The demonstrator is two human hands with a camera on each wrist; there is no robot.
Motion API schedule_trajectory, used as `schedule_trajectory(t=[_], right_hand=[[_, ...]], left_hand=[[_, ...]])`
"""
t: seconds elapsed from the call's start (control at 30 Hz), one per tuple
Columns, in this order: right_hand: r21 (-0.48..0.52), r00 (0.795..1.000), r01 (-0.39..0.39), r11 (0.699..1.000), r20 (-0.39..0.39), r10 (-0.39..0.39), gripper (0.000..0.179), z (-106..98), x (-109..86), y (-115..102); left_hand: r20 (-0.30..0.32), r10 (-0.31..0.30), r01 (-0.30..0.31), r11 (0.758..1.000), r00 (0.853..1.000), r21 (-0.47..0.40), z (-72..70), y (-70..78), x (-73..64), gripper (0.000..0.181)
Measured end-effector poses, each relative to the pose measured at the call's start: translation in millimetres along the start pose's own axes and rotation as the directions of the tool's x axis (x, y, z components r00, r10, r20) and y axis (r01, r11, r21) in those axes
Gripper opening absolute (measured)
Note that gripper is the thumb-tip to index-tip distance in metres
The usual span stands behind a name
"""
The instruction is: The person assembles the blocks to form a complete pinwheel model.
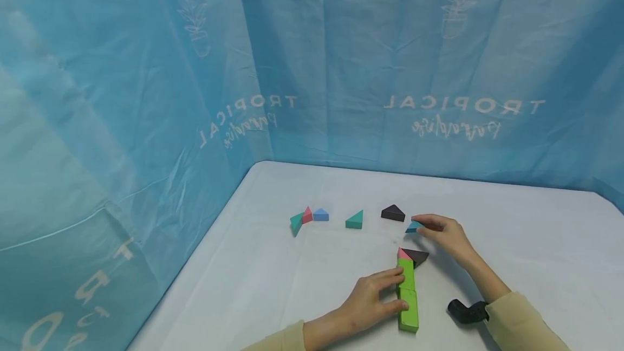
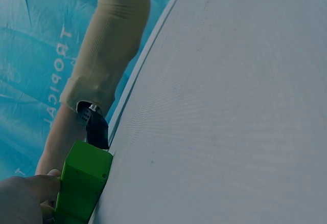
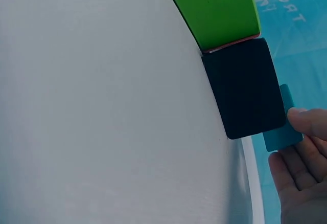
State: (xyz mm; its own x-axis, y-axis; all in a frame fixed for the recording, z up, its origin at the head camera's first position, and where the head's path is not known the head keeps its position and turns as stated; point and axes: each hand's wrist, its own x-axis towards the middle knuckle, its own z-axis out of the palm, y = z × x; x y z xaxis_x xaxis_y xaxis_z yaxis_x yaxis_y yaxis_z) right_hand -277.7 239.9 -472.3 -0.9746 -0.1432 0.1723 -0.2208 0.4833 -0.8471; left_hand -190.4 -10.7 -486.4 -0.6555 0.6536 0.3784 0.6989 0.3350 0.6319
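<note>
Two green blocks point(image 1: 407, 296) lie end to end on the white table point(image 1: 273, 286). My left hand point(image 1: 375, 297) holds them, fingers and thumb against their left side; the block end point(image 2: 82, 183) shows in the left wrist view. A pink triangle point(image 1: 403, 254) and a black triangle point(image 1: 417, 257) sit at the far end of the green blocks. My right hand point(image 1: 441, 232) pinches a small teal triangle point(image 1: 414, 226) just above the table, beyond the black one. In the right wrist view the teal piece point(image 3: 283, 132) is behind the black block point(image 3: 245, 88).
Farther back lie a black triangle point(image 1: 392, 213), a teal triangle point(image 1: 355, 220), and a cluster of teal, red and blue triangles point(image 1: 307, 216). Blue printed curtains point(image 1: 146, 69) enclose the table at left and back. A black wrist camera mount point(image 1: 467, 311) sits on my right forearm.
</note>
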Motion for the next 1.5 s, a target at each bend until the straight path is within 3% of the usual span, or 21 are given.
schedule_trajectory(t=[0.3, 0.6, 0.97, 1.27, 1.5], right_hand=[[0.054, 0.999, 0.039, 0.998, 0.013, -0.039, 0.037, 8.2, 3.8, -3.2], [0.04, 0.999, 0.028, 0.999, 0.018, -0.029, 0.034, 20.9, -2.4, -12.1], [0.054, 1.0, 0.027, 0.998, 0.001, -0.027, 0.034, 19.5, 1.5, -1.0], [0.091, 1.0, 0.021, 0.996, 0.017, -0.022, 0.037, 13.3, 1.3, -9.0], [0.05, 1.0, 0.016, 0.999, -0.011, -0.016, 0.034, 13.3, 2.8, -10.6]], left_hand=[[-0.048, 0.037, -0.036, 0.999, 0.998, 0.027, -2.9, -5.7, -2.4, 0.048], [-0.025, 0.002, -0.002, 0.999, 1.0, -0.035, -2.0, -5.0, -6.6, 0.048], [-0.018, -0.005, 0.005, 1.0, 1.0, -0.028, 1.5, -4.1, -4.1, 0.047], [-0.019, -0.006, 0.006, 1.0, 1.0, -0.029, 4.5, -4.2, -2.2, 0.047], [-0.027, -0.003, 0.002, 1.0, 1.0, -0.023, 4.3, -4.0, -0.1, 0.047]])
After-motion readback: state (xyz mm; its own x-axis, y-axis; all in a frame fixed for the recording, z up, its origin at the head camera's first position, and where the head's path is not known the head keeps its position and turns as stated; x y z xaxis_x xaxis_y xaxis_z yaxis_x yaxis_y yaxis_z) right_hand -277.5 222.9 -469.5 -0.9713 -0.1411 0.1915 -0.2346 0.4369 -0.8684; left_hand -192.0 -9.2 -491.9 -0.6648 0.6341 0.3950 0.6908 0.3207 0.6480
